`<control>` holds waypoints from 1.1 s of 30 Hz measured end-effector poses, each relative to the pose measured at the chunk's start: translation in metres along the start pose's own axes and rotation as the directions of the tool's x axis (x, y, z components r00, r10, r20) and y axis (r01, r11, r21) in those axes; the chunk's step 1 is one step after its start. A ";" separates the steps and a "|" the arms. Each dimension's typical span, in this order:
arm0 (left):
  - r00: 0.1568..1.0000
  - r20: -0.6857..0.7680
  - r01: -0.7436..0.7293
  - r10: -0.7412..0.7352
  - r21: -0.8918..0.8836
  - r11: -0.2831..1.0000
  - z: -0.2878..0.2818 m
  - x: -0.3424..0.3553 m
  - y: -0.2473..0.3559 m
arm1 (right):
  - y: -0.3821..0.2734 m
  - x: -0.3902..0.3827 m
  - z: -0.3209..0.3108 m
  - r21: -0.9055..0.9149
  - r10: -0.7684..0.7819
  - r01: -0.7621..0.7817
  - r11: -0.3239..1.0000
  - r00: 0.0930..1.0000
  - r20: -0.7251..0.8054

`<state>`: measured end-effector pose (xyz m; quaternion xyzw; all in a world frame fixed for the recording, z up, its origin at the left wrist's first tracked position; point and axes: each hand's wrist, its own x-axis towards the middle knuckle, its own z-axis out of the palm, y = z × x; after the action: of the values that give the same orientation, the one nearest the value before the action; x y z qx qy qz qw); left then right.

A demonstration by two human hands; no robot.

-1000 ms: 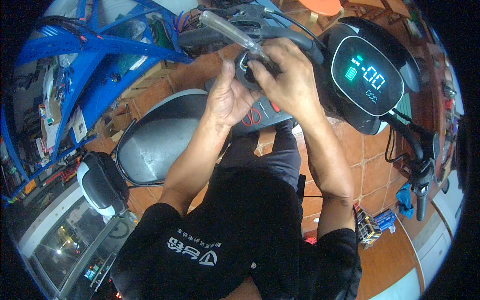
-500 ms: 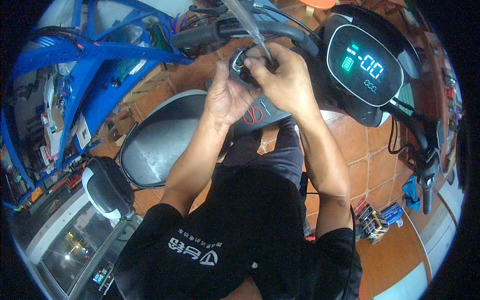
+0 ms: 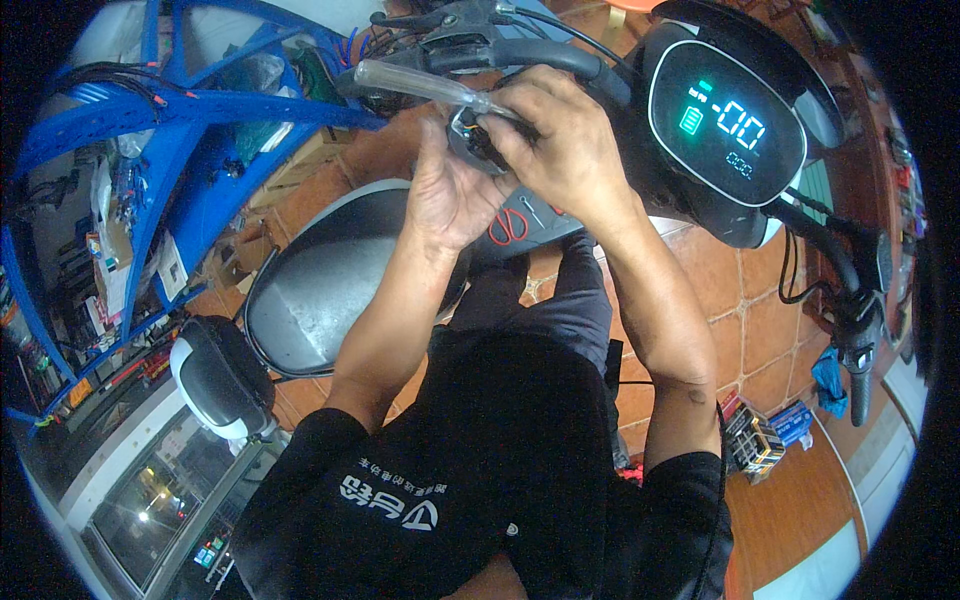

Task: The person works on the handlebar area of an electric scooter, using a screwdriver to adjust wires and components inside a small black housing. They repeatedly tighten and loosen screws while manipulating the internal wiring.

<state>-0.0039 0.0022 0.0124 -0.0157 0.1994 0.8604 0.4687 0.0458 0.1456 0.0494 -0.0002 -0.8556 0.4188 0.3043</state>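
My left hand (image 3: 447, 198) is curled round a small dark housing (image 3: 466, 140) with thin coloured wires showing inside. Its thumb points up beside the housing's left edge. My right hand (image 3: 572, 140) grips a screwdriver (image 3: 418, 83) near its shaft end, the clear handle sticking out to the left. The right fingers lie against the housing's right side and hide the screwdriver's tip. Just behind both hands runs the black handlebar (image 3: 535, 57) of an electric scooter. Its lit display (image 3: 728, 125) stands to the right.
Below my hands, red-handled scissors (image 3: 508, 227) and a small metal tool (image 3: 530, 207) lie on the grey footboard. The black seat (image 3: 320, 285) is at the left, near a blue metal rack (image 3: 180, 165). Boxes (image 3: 752, 440) sit at lower right, with the right-hand grip (image 3: 860, 385) above.
The screwdriver's handle has swung down to the left, from steeply upright to nearly level. My right hand has turned with it, while the left still holds the housing.
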 end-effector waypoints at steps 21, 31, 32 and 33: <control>0.996 -0.075 0.051 -0.045 0.083 0.995 -0.005 -0.001 0.005 | 0.000 0.001 -0.007 -0.147 -0.011 0.041 0.988 0.980 0.200; 0.990 0.046 0.139 -0.134 -0.114 0.984 -0.016 0.002 0.008 | -0.005 -0.011 -0.018 0.225 0.023 0.034 0.974 0.969 -0.246; 0.992 0.050 0.123 -0.118 -0.114 0.986 -0.016 0.002 0.008 | -0.001 -0.013 -0.017 0.116 -0.028 0.070 0.991 0.945 -0.327; 0.994 0.053 0.106 -0.100 -0.114 0.988 -0.015 0.001 0.007 | -0.004 -0.018 -0.015 0.191 0.065 0.004 0.982 0.933 -0.354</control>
<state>-0.0126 -0.0058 0.0005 -0.0330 0.1364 0.8453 0.5155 0.0698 0.1489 0.0499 -0.0609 -0.7420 0.4957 0.4473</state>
